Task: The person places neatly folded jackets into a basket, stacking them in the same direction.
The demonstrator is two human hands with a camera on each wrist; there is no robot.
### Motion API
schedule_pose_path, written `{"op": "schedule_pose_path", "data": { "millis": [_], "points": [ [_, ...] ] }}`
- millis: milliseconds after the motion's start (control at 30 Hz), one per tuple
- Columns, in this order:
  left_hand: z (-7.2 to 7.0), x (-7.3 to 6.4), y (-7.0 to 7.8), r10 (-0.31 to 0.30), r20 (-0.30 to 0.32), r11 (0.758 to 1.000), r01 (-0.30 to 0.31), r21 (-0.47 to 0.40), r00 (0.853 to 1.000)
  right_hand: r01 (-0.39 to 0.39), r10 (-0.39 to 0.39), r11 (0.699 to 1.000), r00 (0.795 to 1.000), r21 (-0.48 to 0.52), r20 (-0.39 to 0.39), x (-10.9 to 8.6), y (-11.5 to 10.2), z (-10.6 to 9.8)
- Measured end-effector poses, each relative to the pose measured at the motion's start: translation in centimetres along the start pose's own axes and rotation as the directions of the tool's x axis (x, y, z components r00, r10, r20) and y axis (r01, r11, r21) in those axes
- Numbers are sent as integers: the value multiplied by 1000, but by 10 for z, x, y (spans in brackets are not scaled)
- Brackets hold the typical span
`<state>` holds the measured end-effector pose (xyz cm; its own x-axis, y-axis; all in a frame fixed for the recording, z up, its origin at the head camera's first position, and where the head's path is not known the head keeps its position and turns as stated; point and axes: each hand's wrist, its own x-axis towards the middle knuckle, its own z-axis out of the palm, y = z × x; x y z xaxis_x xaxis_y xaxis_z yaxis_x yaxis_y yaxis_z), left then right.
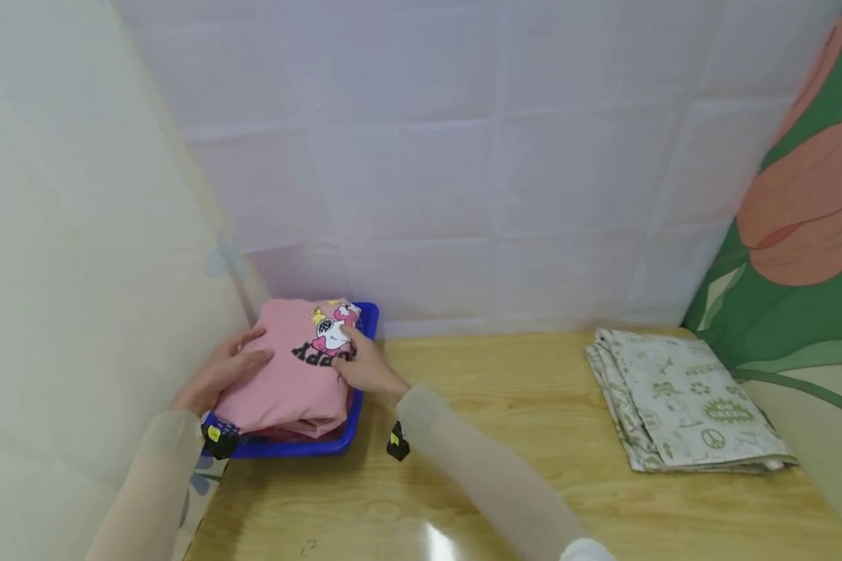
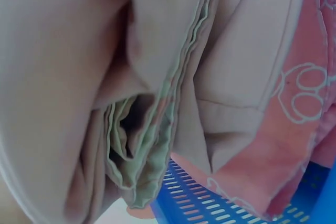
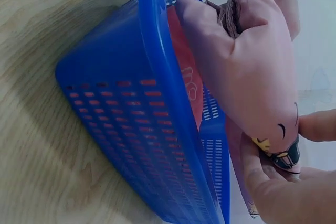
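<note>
A folded pink cloth (image 1: 281, 389) with a cartoon print and dark lettering lies over the blue basket (image 1: 370, 318) in the head view. My left hand (image 1: 221, 370) grips its left side. At the opposite side, my right hand (image 1: 368, 366) pinches the printed edge; the thumb and fingers (image 3: 257, 169) show on either side of the fold in the right wrist view. Stitched fabric edges (image 2: 157, 150) hang close to the left wrist camera, where the left hand is hidden. Below is a redder cloth (image 2: 278, 166) with white line drawings, inside the slotted basket.
A folded white cloth (image 1: 695, 405) with green print lies at the right of the wooden table (image 1: 491, 475). Pale hanging sheets (image 1: 421, 179) stand behind and to the left. A green curtain (image 1: 800, 312) with large flowers borders the right side.
</note>
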<state>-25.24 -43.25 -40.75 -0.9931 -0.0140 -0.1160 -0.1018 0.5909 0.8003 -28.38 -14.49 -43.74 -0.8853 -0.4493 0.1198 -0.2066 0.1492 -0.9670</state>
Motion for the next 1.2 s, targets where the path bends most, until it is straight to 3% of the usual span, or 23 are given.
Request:
{"op": "schedule_pose_path", "data": {
  "millis": [133, 333, 600, 867, 1200],
  "points": [
    [-1, -5, -5, -9, 6, 1000, 9, 13, 1000, -27, 28, 999, 1000, 17, -2, -2, 1, 7],
    [-5, -8, -11, -42, -13, 998, 43, 42, 999, -20, 22, 997, 999, -77, 27, -3, -2, 14],
    [-5, -3, -14, -24, 6, 1000, 24, 12, 1000, -27, 29, 993, 999, -115, 17, 1, 4, 16],
    [-1, 6, -19, -54, 9, 998, 54, 18, 998, -36, 36, 991, 999, -130, 0, 3, 11, 16],
    [-4, 10, -15, -56, 7, 998, 56, 19, 998, -31, 33, 984, 999, -174, 11, 3, 9, 10]
  ]
}}
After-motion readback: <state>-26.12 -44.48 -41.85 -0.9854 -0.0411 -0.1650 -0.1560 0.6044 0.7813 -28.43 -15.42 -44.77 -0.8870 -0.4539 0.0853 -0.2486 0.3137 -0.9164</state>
